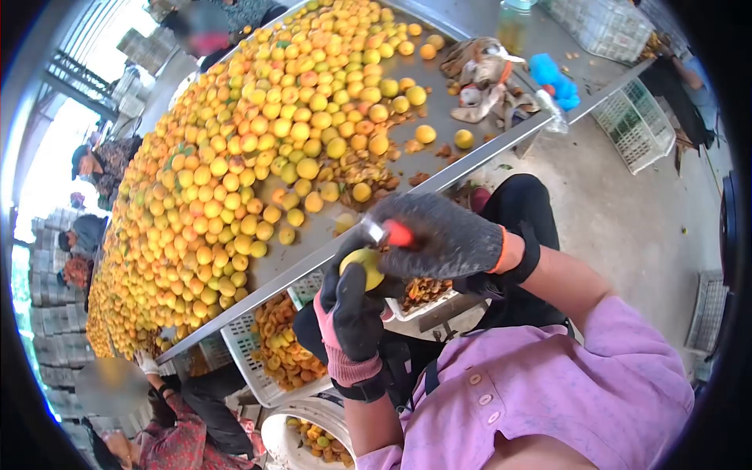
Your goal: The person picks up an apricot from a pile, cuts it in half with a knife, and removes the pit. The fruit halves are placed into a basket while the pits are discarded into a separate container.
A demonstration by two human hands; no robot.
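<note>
My left hand [352, 313], in a dark-coated glove with a pink cuff, is closed around a greenish-yellow peach [363, 267]. Directly above it, my right hand [442, 235] in a dark grey glove grips a small tool with a red handle [398, 233] and a shiny metal part. The metal part is close to the top of the peach; the tool's working end is hidden by the fingers. Both hands are just off the near edge of a metal table [313, 262], over my lap.
Whole yellow peaches [235, 168] are heaped across the table. Cloths [486, 78] and a blue bundle [553, 81] lie toward its right end. Below are a white crate of cut fruit [286, 345] and a white bucket [286, 439]. Another person [176, 431] sits at lower left.
</note>
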